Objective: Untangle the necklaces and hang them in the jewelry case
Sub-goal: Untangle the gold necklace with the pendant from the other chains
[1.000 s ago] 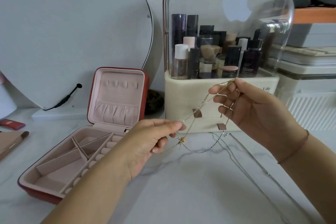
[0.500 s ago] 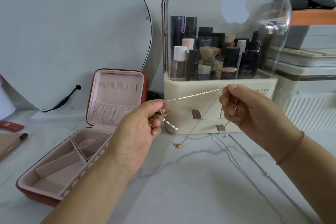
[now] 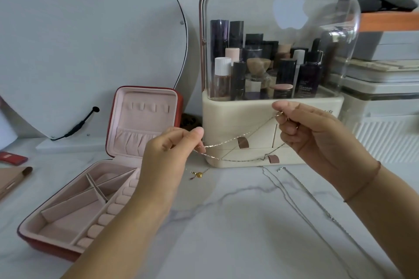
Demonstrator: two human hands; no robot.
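A thin gold chain (image 3: 235, 139) is stretched in the air between my hands. My left hand (image 3: 172, 149) pinches one end and my right hand (image 3: 303, 129) pinches the other; a slack loop sags between them. A second fine chain with a small gold bead pendant (image 3: 199, 174) trails down to the marble top, the bead resting there. Two silver necklaces (image 3: 301, 201) lie on the marble at the right. The red jewelry case (image 3: 108, 199) sits open at the left, pink lining showing, with a row of hooks (image 3: 147, 107) in its raised lid.
A cream cosmetics organizer (image 3: 269, 106) with a clear dome stands right behind my hands. A large mirror (image 3: 79, 36) leans at the back left. Stacked white boxes (image 3: 383, 88) fill the right. A makeup brush (image 3: 25, 171) lies at the far left.
The gold chain has slackened and sags between my hands. My left hand stayed near the case. The bead pendant dropped from hanging in the air onto the marble.
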